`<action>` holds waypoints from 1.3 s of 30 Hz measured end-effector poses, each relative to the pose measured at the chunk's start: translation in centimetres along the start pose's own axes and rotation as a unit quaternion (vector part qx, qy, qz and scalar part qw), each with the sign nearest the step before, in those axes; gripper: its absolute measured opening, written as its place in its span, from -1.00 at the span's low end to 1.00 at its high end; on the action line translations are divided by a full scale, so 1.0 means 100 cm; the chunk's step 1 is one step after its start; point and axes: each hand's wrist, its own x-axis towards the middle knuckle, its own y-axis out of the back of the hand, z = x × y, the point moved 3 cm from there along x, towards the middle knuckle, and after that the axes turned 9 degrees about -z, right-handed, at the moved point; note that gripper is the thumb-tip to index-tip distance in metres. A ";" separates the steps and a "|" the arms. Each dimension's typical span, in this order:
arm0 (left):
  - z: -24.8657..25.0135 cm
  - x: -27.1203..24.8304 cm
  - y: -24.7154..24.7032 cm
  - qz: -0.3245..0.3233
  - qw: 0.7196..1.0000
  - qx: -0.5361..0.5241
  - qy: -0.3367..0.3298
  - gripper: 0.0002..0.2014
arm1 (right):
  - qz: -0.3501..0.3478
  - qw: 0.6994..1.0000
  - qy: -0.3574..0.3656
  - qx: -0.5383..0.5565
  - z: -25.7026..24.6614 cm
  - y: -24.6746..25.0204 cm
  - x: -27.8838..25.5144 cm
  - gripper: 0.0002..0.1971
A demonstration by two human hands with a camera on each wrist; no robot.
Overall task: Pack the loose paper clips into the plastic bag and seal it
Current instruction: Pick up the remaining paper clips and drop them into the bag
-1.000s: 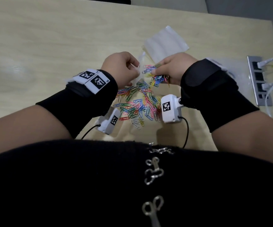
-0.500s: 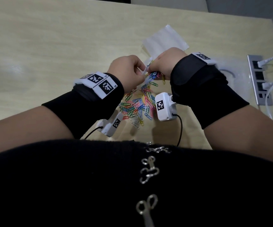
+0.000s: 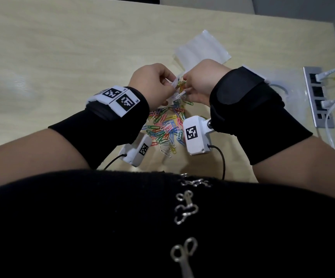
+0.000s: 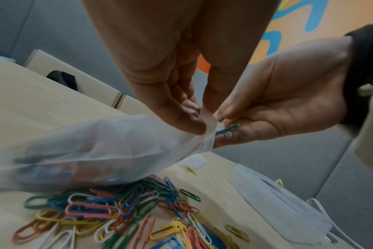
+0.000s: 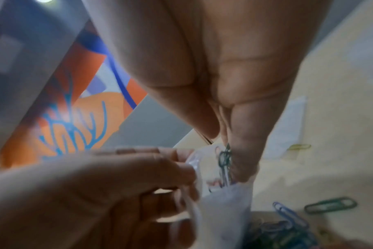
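A heap of coloured paper clips (image 3: 165, 127) lies on the wooden table in front of me, also seen close up as the same clip pile (image 4: 117, 215). Above it my left hand (image 3: 170, 85) pinches the mouth of a small clear plastic bag (image 4: 96, 151) and holds it open. My right hand (image 3: 186, 83) pinches a small bunch of clips (image 5: 224, 160) and its fingertips are at the bag's mouth (image 5: 224, 198). Green clips (image 4: 228, 129) stick out at the opening. Some clips show dimly through the bag.
Spare flat plastic bags (image 3: 202, 50) lie just beyond the hands. A clear plastic box (image 4: 277, 207) sits to the right of the pile, and a power strip (image 3: 319, 97) with plugged cables lies near the table's right edge. A lone yellow clip (image 5: 298, 146) lies apart.
My right hand has carried its bunch of clips left to the bag's mouth. The left hand has shifted right with the bag, so the two hands now meet.
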 end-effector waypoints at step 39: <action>-0.021 0.007 0.078 0.208 0.972 -0.097 0.038 -0.88 | 0.042 0.894 0.079 -0.438 0.018 -0.033 0.061 -0.65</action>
